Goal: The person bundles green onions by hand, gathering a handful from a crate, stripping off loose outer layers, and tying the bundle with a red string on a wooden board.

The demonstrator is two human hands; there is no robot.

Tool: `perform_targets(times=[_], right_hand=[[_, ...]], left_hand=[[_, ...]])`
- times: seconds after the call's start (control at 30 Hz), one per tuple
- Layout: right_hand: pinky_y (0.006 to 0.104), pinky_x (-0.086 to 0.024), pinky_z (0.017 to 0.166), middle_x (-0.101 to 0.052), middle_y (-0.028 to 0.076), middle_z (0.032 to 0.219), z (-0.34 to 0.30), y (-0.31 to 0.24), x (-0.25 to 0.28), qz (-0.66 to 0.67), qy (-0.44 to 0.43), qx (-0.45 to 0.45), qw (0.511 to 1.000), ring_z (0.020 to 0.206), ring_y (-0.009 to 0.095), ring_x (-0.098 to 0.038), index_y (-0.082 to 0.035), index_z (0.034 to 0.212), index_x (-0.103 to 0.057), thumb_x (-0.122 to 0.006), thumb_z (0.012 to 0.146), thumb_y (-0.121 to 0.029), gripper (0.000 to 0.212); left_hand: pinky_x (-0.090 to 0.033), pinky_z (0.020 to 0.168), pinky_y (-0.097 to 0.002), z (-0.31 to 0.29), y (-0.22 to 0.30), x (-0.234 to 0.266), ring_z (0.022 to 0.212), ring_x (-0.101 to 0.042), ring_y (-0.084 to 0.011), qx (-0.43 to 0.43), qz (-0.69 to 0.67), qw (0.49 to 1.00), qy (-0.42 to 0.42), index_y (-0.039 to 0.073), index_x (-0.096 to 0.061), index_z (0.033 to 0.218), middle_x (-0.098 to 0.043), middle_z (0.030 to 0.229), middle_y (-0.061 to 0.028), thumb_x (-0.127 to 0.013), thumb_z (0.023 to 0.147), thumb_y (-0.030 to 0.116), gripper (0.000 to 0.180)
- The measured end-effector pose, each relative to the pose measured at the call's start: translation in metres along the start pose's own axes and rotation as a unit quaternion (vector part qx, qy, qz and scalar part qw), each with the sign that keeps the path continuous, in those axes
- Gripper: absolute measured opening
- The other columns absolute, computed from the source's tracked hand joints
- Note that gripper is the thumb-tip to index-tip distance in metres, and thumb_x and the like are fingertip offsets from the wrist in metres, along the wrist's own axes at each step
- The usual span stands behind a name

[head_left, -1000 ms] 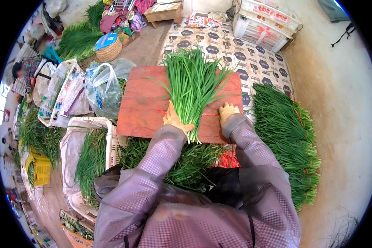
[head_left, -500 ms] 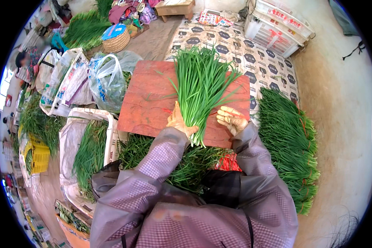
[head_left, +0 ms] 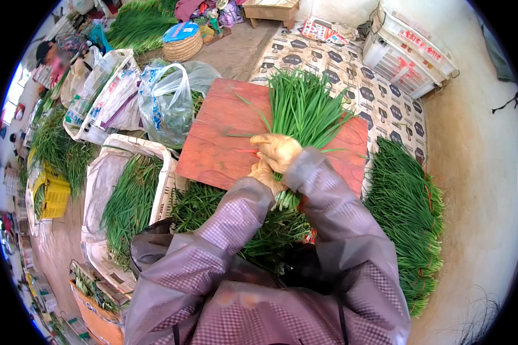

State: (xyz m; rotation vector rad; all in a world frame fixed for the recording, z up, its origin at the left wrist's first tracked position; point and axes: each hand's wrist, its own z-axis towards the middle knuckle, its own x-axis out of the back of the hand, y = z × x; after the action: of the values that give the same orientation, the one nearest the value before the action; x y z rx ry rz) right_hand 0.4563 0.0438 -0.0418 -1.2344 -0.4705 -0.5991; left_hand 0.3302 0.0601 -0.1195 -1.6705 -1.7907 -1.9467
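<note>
A thick bunch of green garlic chives lies on a reddish board, leaves pointing away and pale stem ends toward me. My left hand, in a tan glove, is closed around the lower stems. Just above it, my gloved right hand reaches across the bunch, slightly blurred, its fingers closed at the left side. A thin red tie shows beside those fingertips. What the right fingers pinch is hidden.
Tied chive bundles line the floor at right. A white crate of loose chives and a clear plastic bag stand left. White crates are stacked far right. Another person is at far left.
My right hand has moved left from beside the bunch to lie across the stems, its fingers closing. The left hand keeps its hold. The whole view has shifted slightly.
</note>
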Motion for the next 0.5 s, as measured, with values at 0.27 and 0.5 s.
perform_targets(times=[0.27,0.5], right_hand=[[0.0338,-0.052,0.082,-0.066,0.014,0.104,-0.009,0.048,-0.022,-0.059,0.007,-0.051,0.997,0.099,0.028,-0.062,-0.002,0.085,-0.069,-0.062,0.081,-0.012,0.013],[0.0364,-0.052,0.081,-0.053,0.009,0.13,-0.012,0.049,-0.027,-0.146,-0.026,-0.064,0.987,0.097,0.026,-0.063,-0.005,0.088,-0.068,-0.062,0.076,-0.023,0.022]], left_hand=[[-0.037,0.104,-0.0419,-0.014,0.012,0.05,0.124,-0.044,-0.0365,-0.043,-0.07,0.995,-0.049,0.003,-0.029,0.14,-0.046,0.132,-0.0234,-0.073,0.07,0.035,0.089],[-0.051,0.056,-0.0297,0.024,-0.036,0.064,0.067,-0.061,-0.0158,0.261,-0.411,0.871,-0.06,0.003,-0.052,0.122,-0.066,0.095,-0.0133,-0.051,0.088,0.005,0.034]])
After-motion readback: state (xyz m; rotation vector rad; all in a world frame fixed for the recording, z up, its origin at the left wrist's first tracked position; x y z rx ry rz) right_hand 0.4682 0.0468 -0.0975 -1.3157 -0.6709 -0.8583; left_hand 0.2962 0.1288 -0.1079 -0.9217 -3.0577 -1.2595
